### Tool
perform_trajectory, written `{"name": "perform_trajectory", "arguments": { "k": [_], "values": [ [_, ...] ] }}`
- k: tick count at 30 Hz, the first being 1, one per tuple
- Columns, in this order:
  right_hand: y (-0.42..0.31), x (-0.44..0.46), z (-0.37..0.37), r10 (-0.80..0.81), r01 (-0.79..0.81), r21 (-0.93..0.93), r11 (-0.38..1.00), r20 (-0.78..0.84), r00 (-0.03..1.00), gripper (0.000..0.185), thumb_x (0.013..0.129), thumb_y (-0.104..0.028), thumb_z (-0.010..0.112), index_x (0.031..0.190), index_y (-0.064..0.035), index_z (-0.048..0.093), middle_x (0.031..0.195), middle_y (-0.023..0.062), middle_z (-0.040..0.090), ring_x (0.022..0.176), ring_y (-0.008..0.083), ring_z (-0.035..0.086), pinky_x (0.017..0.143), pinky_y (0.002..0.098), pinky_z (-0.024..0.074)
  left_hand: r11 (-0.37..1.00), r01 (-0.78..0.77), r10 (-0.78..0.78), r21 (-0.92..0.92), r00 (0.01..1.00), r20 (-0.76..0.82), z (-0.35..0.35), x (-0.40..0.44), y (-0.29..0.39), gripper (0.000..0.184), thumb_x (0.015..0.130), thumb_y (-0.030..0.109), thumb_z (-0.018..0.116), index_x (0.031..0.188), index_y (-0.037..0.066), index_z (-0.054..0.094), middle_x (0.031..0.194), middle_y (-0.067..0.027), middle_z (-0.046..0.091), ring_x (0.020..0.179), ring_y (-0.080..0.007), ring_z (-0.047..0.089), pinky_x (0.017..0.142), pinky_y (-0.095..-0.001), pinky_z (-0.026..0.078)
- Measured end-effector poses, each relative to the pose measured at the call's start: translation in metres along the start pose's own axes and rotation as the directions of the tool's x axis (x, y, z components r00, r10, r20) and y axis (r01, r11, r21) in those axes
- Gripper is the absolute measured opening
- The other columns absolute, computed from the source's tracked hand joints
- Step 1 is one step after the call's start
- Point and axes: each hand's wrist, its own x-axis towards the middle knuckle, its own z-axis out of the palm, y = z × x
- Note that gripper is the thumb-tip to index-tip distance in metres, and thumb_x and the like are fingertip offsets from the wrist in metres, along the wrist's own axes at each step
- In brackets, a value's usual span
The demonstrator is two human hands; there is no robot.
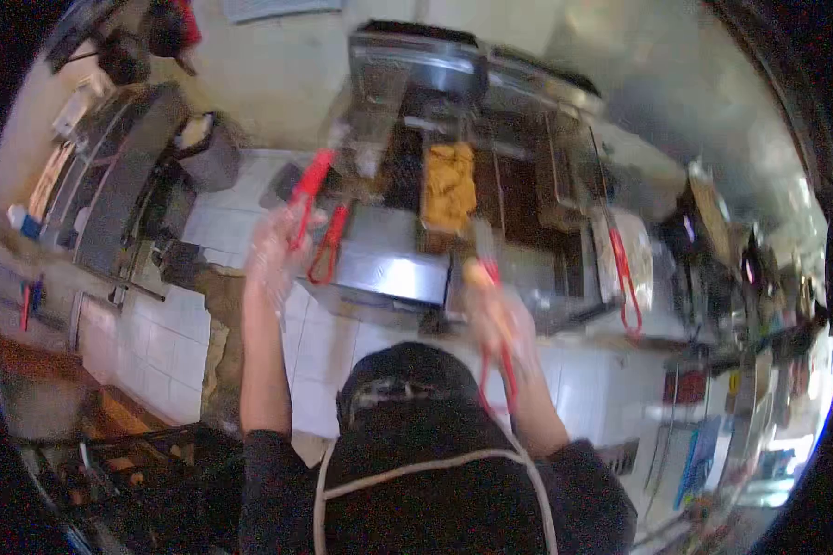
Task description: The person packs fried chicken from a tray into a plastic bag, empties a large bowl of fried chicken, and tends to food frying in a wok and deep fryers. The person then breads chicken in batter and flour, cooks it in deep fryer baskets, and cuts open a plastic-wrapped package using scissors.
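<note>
My left hand [276, 248], in a clear glove, is closed around a red handle [313, 180] pointing up and away from me, at the left of the fryer. Beside it, a second red looped handle [329, 248] sticks out over the fryer's front edge. My right hand [507, 319], also gloved and blurred, is wrapped around a red looped handle [497, 393], close to the front of a narrow wire basket. Golden fried food [450, 187] fills that basket. Something small and yellowish shows at my right fingertips, too blurred to name.
The metal fryer [389, 264] has dark wells [523, 199]. Another red looped handle [625, 277] hangs at its right. A grey bin [208, 157] stands at the left, beside a dark appliance [125, 185]. White tiles [162, 338] cover the floor. Shelving with items lines the right.
</note>
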Motion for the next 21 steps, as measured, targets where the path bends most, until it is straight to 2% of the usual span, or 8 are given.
{"name": "perform_trajectory", "arguments": {
  "k": [2,5,8,11,15,18,20,21],
  "values": [
    [0.013,-0.024,-0.01,0.012,-0.134,0.548,0.826,0.22,0.975,0.019,0.092,-0.029,0.042,0.097,-0.0125,0.051,0.061,-0.0026,0.045,0.052,0.0053,0.045,0.045,0.0214,0.0379,0.991,-0.09,0.091,0.103,0.996,-0.001,0.008,-0.015,-0.022,0.032,0.084,0.032,0.057,0.099,0.004,0.061,0.08,-0.0048,0.064,0.057,-0.0057,0.046,0.052,-0.0185,0.037],
    [0.001,-0.006,0.022,0.015,0.089,0.45,0.889,-0.223,0.975,0.01,0.089,-0.02,0.049,0.089,-0.0109,0.046,0.06,-0.0038,0.041,0.051,0.0063,0.042,0.041,0.0197,0.0331,0.981,-0.149,0.141,0.125,0.988,0.067,-0.022,0.004,-0.012,0.031,0.084,0.031,0.055,0.098,0.004,0.062,0.08,-0.0038,0.064,0.056,-0.0035,0.042,0.052,-0.0168,0.035],
    [0.018,-0.017,0.02,-0.024,-0.221,0.809,0.544,0.278,0.96,0.009,0.086,-0.011,0.049,0.094,-0.0102,0.048,0.063,-0.0013,0.046,0.048,0.0093,0.047,0.04,0.0223,0.0368,0.994,-0.041,0.044,0.1,0.999,-0.029,-0.021,-0.004,0.018,0.032,0.083,0.031,0.057,0.098,0.004,0.062,0.08,-0.0033,0.064,0.056,-0.0035,0.042,0.052,-0.0166,0.035],
    [0.002,-0.023,0.037,-0.227,0.285,0.09,0.954,-0.402,0.887,0.011,0.084,-0.008,0.051,0.094,-0.0071,0.048,0.058,0.0009,0.046,0.04,0.0112,0.043,0.034,0.0235,0.0344,0.995,-0.101,0.1,0.007,0.993,0.065,0.003,-0.02,-0.028,0.033,0.082,0.032,0.06,0.099,0.004,0.062,0.08,-0.0033,0.064,0.058,-0.0036,0.044,0.052,-0.0176,0.035],
    [0.004,-0.025,-0.011,0.106,-0.062,0.579,0.813,-0.043,0.993,0.016,0.087,-0.019,0.051,0.096,-0.0069,0.049,0.06,-0.0004,0.047,0.046,0.0102,0.044,0.04,0.0214,0.0359,0.991,-0.115,0.115,0.065,0.993,-0.009,-0.011,-0.001,0.005,0.034,0.081,0.033,0.06,0.1,0.005,0.062,0.082,-0.0025,0.064,0.059,-0.005,0.045,0.053,-0.0186,0.036],
    [-0.015,-0.006,0.047,-0.071,0.221,0.309,0.925,-0.429,0.901,0.014,0.087,-0.024,0.052,0.087,-0.0098,0.049,0.061,-0.0052,0.045,0.046,0.0083,0.04,0.04,0.0207,0.0318,0.994,-0.101,0.1,0.046,0.995,0.015,-0.003,-0.006,-0.03,0.032,0.082,0.033,0.059,0.101,0.007,0.062,0.081,-0.0026,0.064,0.058,-0.0061,0.045,0.052,-0.0189,0.036],
    [-0.036,-0.006,0.066,-0.099,-0.001,-0.192,0.981,-0.511,0.854,0.017,0.088,-0.027,0.052,0.081,-0.0121,0.048,0.06,-0.0068,0.043,0.046,0.0071,0.037,0.04,0.0207,0.0309,0.999,-0.034,0.035,0.023,0.998,-0.057,-0.006,0.004,-0.014,0.03,0.083,0.031,0.056,0.1,0.007,0.062,0.082,-0.003,0.063,0.063,-0.0059,0.046,0.056,-0.02,0.036],
    [-0.023,0.001,0.031,0.015,0.038,0.194,0.98,-0.262,0.965,0.017,0.088,-0.027,0.051,0.081,-0.0121,0.048,0.061,-0.0065,0.043,0.048,0.0072,0.038,0.042,0.0206,0.0317,0.996,-0.091,0.091,-0.001,0.996,-0.024,-0.011,0.012,-0.012,0.03,0.084,0.031,0.055,0.1,0.007,0.062,0.081,-0.0027,0.063,0.064,-0.006,0.046,0.057,-0.0205,0.035]
  ]
}}
